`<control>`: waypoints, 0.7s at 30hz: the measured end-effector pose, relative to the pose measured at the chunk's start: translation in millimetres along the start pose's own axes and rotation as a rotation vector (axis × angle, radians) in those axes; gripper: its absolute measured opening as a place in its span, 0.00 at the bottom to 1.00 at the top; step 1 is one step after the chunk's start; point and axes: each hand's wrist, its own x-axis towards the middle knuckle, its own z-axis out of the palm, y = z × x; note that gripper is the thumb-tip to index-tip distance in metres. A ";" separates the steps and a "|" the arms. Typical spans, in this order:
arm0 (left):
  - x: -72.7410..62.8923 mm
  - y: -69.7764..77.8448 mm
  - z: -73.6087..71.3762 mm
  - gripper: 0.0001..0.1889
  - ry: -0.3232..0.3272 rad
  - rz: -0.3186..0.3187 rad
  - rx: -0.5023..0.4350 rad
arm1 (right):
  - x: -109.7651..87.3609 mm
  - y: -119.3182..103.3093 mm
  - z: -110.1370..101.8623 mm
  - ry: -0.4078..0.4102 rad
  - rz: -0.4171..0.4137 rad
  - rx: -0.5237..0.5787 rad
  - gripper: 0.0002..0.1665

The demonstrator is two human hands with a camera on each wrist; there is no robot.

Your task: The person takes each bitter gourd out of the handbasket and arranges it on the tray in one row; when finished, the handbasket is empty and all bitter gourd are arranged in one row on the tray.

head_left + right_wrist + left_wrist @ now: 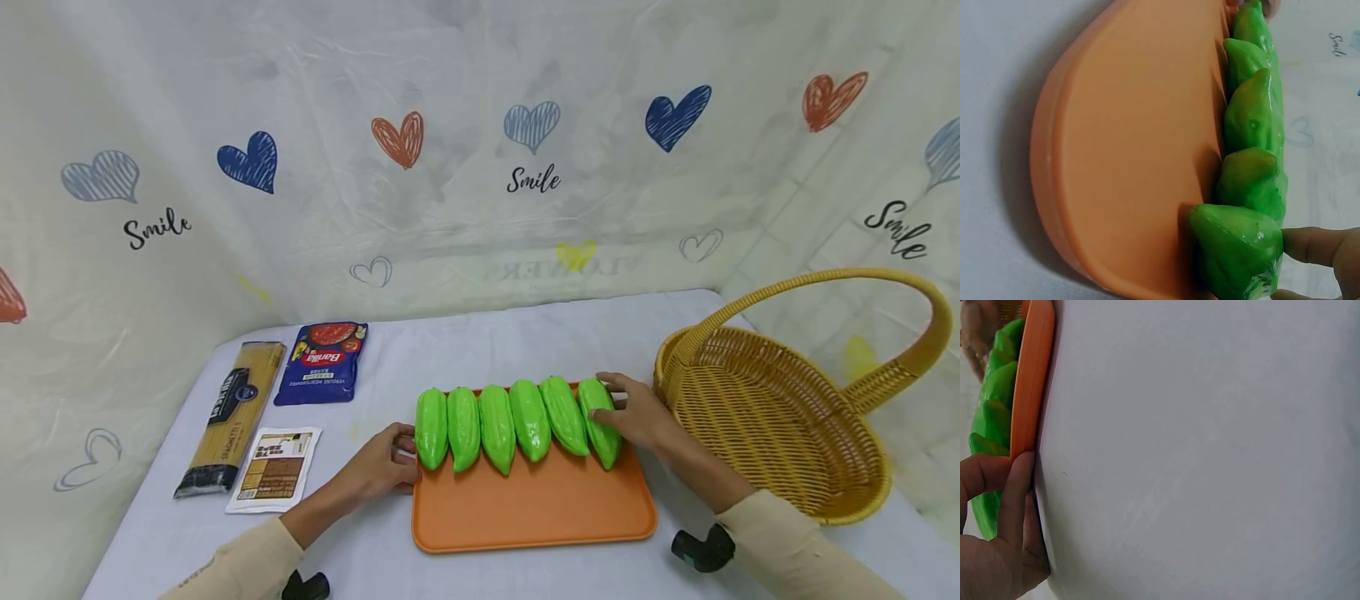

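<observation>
Several glossy green bitter melons (pixel 497 429) lie side by side along the far part of an orange tray (pixel 532 512). My right hand (pixel 641 414) pinches the rightmost melon (pixel 607 442), with the thumb on its surface and the other fingers by its far end. In the right wrist view a fingertip touches that melon (pixel 1232 240). My left hand (pixel 381 462) holds the tray's left edge beside the leftmost melon (pixel 431 429). From the left wrist, fingertips meet at the tray's wall (pixel 1029 394); the tray's underside is hidden.
A yellow wicker basket (pixel 855 467) with a tall handle stands to the right of the tray. At the left lie a pack of spaghetti (pixel 236 417), a blue Barilla pouch (pixel 322 362) and a white-and-brown packet (pixel 274 468). A printed curtain (pixel 465 208) hangs behind the white-covered table.
</observation>
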 end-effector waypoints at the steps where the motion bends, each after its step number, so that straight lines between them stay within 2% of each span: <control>1: -0.3 -0.2 -0.2 0.36 0.002 -0.001 -0.001 | 0.6 0.3 0.6 0.001 -0.001 0.001 0.42; 11: -3.4 -0.5 -1.5 0.37 0.005 -0.010 -0.001 | 0.4 -3.5 1.8 -0.010 0.032 0.006 0.47; 17: -2.4 -1.2 -2.2 0.36 -0.011 -0.017 0.005 | -6.8 -6.9 -3.5 -0.001 0.054 -0.016 0.54; 21: -5.2 0.1 -6.4 0.33 -0.013 0.001 0.033 | -13.4 -7.2 -6.0 0.006 0.033 -0.029 0.54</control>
